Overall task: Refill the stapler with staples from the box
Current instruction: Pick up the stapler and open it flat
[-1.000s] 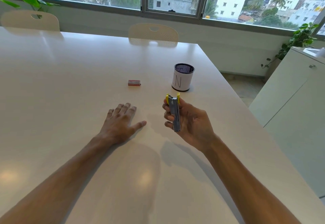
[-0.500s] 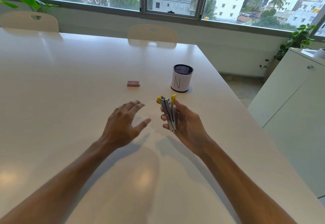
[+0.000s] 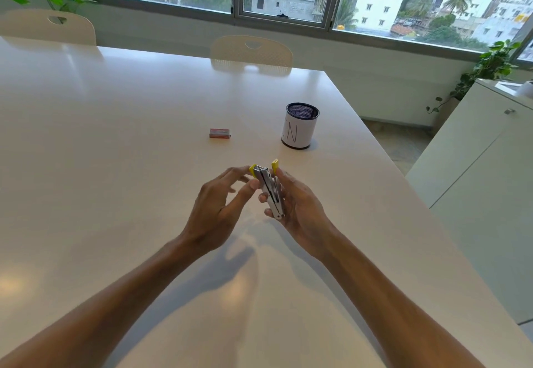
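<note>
Both hands raised above the near middle of the table (image 3: 115, 165). Right hand (image 3: 300, 209) wrapped around the stapler (image 3: 270, 191), fingers curled behind the metal body, holding it nearly upright with the yellow-tipped ends at the top. Left hand (image 3: 215, 209) alongside, fingertips touching the yellow end on the left, thumb against the metal side; whether pinching or merely resting, cannot tell. Stapler parted into a narrow V at the top, joined at the bottom.

Box of staples (image 3: 220, 133) lying flat and closed on the table, farther off and to the left, well apart from both hands. Mesh pen cup (image 3: 300, 125) marked N standing right of the box, beyond the stapler.

Judged step: opening the stapler to bare the staple channel, with nothing loaded yet. Best done by keeping the right grip low near the hinge, clear of the channel, and drawing the top arm away with the left fingertips steadily, not with a jerk. Worth watching for a spring pusher snapping back. Box to be fetched and opened afterward, likely by the left hand.
</note>
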Available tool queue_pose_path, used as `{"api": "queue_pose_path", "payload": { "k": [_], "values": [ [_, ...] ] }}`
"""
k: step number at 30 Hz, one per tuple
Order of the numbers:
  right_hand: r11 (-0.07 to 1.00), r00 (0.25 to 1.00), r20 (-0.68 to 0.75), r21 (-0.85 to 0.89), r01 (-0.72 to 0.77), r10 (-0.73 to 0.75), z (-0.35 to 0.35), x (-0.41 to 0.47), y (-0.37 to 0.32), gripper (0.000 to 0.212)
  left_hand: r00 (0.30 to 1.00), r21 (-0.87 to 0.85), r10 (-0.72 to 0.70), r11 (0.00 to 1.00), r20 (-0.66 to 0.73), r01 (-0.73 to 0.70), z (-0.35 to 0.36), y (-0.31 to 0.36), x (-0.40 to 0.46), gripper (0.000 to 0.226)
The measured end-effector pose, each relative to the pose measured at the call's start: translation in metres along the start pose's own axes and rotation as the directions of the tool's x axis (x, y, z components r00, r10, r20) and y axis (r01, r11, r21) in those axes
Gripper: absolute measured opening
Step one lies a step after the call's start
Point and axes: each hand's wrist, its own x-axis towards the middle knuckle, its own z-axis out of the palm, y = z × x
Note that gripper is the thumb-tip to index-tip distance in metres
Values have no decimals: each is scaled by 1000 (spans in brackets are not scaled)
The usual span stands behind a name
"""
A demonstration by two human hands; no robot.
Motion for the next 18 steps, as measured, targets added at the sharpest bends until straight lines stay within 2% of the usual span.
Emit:
{"api": "queue_pose_path", "payload": {
  "k": [5, 9, 13, 18],
  "values": [
    [1000, 1000, 9, -1, 6, -6, 3, 0, 4, 43, 991, -214, -132, 968, 6, 131, 2, -1, 3, 31],
    [995, 998, -11, -81, 58, -59, 4, -1, 5, 39, 984, -356, -177, 920, -8, 162, 2, 2, 5, 20],
    [940, 974, 6, -262, 220, -226, 2, -2, 2, 36, 981, -359, -195, 916, -13, 178, 1, 1, 5, 21],
    [847, 934, 67, -403, 347, -351, -4, -4, -1, 11, 988, -370, -155, 917, 7, 147, 1, 3, 2, 17]
  ]
}}
